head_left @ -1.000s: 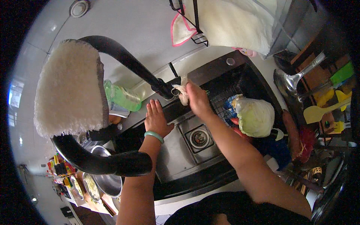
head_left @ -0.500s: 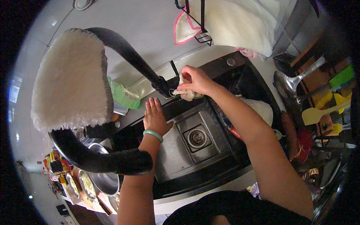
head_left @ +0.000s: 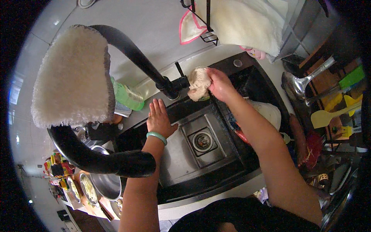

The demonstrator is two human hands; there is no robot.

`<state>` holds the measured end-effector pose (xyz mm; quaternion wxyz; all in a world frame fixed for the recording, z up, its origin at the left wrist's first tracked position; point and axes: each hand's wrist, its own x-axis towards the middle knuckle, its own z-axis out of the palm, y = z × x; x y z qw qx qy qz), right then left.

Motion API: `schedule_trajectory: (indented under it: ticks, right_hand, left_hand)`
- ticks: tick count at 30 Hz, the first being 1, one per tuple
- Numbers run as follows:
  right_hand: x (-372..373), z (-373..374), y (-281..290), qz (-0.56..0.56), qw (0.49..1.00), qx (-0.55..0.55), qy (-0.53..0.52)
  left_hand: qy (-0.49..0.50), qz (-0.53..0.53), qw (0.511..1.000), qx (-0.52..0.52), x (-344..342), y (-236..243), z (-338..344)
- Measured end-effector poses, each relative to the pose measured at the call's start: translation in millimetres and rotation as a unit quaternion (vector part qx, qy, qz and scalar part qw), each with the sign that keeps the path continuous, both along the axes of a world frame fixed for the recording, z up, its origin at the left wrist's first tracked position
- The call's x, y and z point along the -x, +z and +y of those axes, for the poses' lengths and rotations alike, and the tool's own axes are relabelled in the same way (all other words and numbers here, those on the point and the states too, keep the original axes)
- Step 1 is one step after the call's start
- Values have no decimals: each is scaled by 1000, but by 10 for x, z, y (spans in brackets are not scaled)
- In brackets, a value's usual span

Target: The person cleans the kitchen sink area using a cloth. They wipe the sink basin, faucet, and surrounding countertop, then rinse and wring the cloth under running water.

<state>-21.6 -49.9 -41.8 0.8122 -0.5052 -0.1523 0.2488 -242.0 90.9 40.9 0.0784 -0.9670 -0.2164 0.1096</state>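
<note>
My right hand [head_left: 222, 86] grips a beige rag [head_left: 199, 82] at the sink's far edge, just right of the base of the black faucet [head_left: 170, 88]. Bunched and textured, the rag hangs beside the faucet's lever. Flat and with its fingers stretched out, my left hand [head_left: 159, 120] rests at the left rim of the black sink [head_left: 201, 189]; a pale green bangle [head_left: 156, 137] circles that wrist. The sink's steel floor and drain [head_left: 202, 141] lie between my arms. The faucet's long curved neck bears a white fluffy cover [head_left: 73, 77].
A green bottle [head_left: 129, 96] stands beyond my left hand. Metal bowls [head_left: 106, 185] and food dishes sit at lower left. To the right are a ladle [head_left: 309, 79], a pale yellow spatula [head_left: 322, 119] and a white bag [head_left: 266, 114] in the second basin.
My right hand has drawn the rag off the faucet's base and slightly right, and the rag now shows more of itself. My left hand has stayed almost in place.
</note>
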Motion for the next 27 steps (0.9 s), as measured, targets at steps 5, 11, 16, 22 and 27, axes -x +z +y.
schedule_trajectory:
  ticks: [5, 11, 16, 22, 27]
  right_hand:
    - [516, 115, 268, 177, 949, -198, 170]
    - [612, 212, 352, -170, 983, 53, 34]
    - [640, 316, 289, -244, 951, 188, -9]
    - [685, 487, 354, -173, 953, 239, -65]
    - [477, 410, 110, -224, 967, 116, -31]
  left_hand:
    - [11, -6, 1000, 12, 57, 39, 29]
    - [22, -6, 1000, 12, 28, 79, -21]
    - [25, -1, 1000, 11, 19, 78, -34]
    - [34, 9, 999, 5, -2, 97, -82]
    - [32, 6, 999, 21, -59, 133, -95]
